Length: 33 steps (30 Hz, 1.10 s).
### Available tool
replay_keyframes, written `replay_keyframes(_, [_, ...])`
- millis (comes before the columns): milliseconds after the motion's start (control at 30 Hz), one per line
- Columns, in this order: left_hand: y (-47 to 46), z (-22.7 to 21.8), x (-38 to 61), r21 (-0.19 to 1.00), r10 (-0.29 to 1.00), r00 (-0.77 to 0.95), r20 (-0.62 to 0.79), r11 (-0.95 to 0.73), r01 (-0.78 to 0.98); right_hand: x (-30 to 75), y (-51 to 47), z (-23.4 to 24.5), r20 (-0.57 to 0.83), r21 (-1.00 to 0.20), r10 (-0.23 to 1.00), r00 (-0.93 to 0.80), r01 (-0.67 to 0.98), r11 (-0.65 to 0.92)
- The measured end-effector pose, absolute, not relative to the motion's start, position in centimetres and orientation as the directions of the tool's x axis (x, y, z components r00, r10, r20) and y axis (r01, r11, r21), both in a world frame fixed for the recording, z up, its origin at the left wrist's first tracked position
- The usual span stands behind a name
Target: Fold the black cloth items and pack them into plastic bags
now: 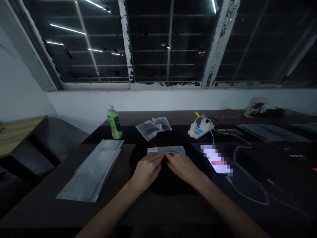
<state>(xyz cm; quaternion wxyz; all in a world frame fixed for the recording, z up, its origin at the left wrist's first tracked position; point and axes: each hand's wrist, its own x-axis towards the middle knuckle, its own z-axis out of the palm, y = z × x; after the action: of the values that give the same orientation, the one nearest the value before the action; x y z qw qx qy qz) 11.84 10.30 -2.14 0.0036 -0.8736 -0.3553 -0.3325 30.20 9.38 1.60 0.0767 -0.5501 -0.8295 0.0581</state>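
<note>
My left hand [147, 171] and my right hand [181, 166] rest side by side on the dark desk [49, 205], fingertips meeting at the near edge of a flat grey plastic pouch [166, 150]. Both hands have their fingers curled and pinched onto the pouch's near edge. The pouch lies flat, with a small white label at its left end. What is under the palms is too dark to make out.
A stack of long grey pouches [94, 170] lies to the left. A green bottle [114, 122] stands behind it. Two small clear bags [153, 127] lie further back. A white power strip [200, 129], a lit phone [218, 160] and white cables [250, 185] sit on the right.
</note>
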Motion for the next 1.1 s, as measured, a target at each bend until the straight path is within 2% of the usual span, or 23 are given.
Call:
replay_keyframes(133, [10.4,-3.0,11.5,0.183,0.637,0.534,0.556,-0.721,0.669,30.4,9.0,1.2,0.085,-0.204,0.956,-0.279,0.935,0.291])
replay_keyframes(267, [10.1,-2.8,11.5,0.201,0.678,0.508,0.53,-0.683,0.702,32.3,8.2,0.8,0.114,-0.437,0.918,-0.38,0.811,0.39])
replay_keyframes(333, [9.9,-2.6,11.6,0.211,0.675,0.515,0.529,-0.692,0.69,33.1,8.1,0.6,0.114,-0.471,0.918,-0.381,0.792,0.387])
replay_keyframes(400, [9.8,-2.4,11.8,0.211,0.655,0.535,0.534,-0.716,0.666,33.2,8.2,0.4,0.099,-0.396,0.955,-0.279,0.869,0.295])
replay_keyframes(533, [9.7,-2.1,12.0,0.254,0.685,0.526,0.504,-0.7,0.668,32.0,8.2,0.2,0.12,-0.159,0.989,-0.088,0.982,0.107])
replay_keyframes(600, [9.9,-2.0,11.9,0.293,0.718,0.507,0.477,-0.674,0.678,31.5,8.0,0.2,0.157,-0.099,0.987,-0.041,0.993,0.057])
replay_keyframes(667, [10.3,-2.0,11.7,0.342,0.734,0.512,0.446,-0.669,0.66,31.3,7.9,0.3,0.229,-0.09,0.973,-0.028,0.995,0.05])
replay_keyframes(733, [10.7,-2.1,11.6,0.39,0.731,0.546,0.41,-0.682,0.619,31.6,8.1,0.3,0.328,-0.079,0.943,-0.058,0.993,0.089])
replay_keyframes(800, [11.2,-2.2,11.4,0.412,0.713,0.583,0.39,-0.701,0.582,32.2,8.7,0.2,0.366,-0.074,0.917,-0.16,0.977,0.201])
replay_keyframes(933, [11.7,-2.1,11.2,0.393,0.687,0.616,0.385,-0.726,0.565,33.4,10.2,-0.1,0.206,-0.244,0.864,-0.46,0.831,0.501])
replay_keyframes(1000, [11.6,-1.6,10.9,0.361,0.671,0.632,0.388,-0.741,0.566,33.9,10.5,-0.2,0.168,-0.298,0.845,-0.508,0.791,0.535])
replay_keyframes(1100, [10.8,-0.6,9.9,0.339,0.656,0.663,0.361,-0.755,0.562,35.1,10.0,0.2,0.201,-0.349,0.839,-0.505,0.764,0.543])
